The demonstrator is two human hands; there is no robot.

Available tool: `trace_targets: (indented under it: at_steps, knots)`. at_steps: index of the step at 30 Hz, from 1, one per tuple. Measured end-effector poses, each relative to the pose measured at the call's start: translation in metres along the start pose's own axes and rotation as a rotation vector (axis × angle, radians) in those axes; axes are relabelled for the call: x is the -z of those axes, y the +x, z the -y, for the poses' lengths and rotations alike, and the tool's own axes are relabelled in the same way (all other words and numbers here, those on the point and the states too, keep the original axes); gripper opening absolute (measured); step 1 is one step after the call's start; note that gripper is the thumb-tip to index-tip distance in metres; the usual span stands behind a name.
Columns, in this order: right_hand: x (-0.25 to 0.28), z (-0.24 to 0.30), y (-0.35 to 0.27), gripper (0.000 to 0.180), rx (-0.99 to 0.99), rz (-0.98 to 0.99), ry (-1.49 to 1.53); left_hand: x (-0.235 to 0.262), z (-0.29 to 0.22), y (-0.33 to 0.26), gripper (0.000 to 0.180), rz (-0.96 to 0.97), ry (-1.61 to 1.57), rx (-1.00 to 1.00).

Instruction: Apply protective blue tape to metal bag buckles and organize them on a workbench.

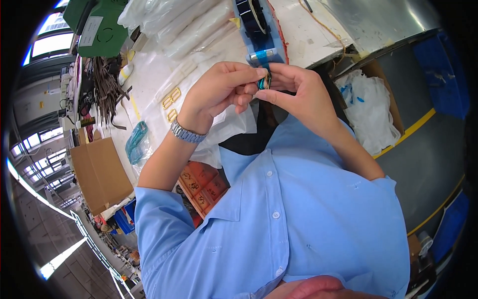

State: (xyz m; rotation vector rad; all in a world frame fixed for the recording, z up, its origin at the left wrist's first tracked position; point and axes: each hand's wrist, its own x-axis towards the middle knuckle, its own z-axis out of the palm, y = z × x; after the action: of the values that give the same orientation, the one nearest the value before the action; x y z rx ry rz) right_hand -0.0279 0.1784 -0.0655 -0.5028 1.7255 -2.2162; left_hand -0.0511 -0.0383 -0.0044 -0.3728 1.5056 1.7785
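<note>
Both hands pinched shut on one small gold buckle [265, 82] wrapped in blue tape, close under the blue tape dispenser [262, 31]: left hand [219, 92] from the left, right hand [298, 92] from the right. Buckle mostly hidden by fingertips, shape hard to make out. Two or perhaps three loose gold buckles [171, 101] on the white table [149, 74]. Clear plastic sleeves [191, 22] piled upper centre, count unclear. Green box [99, 27] with a white rectangular label, upper left. Brown cardboard carton [102, 172] left; another holding white bags [371, 112] right.
</note>
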Motion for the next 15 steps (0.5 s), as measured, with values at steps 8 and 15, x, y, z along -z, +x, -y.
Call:
trace_targets:
  at_steps: [8,15]
  knots:
    - [-0.001,0.004,0.000,0.035,-0.051,-0.040,-0.010,-0.017,0.031,-0.010,0.022,-0.340,0.186,-0.404]
    - [-0.005,0.007,0.004,0.031,-0.094,-0.043,0.097,-0.042,0.080,-0.015,0.015,-0.571,0.519,-0.812]
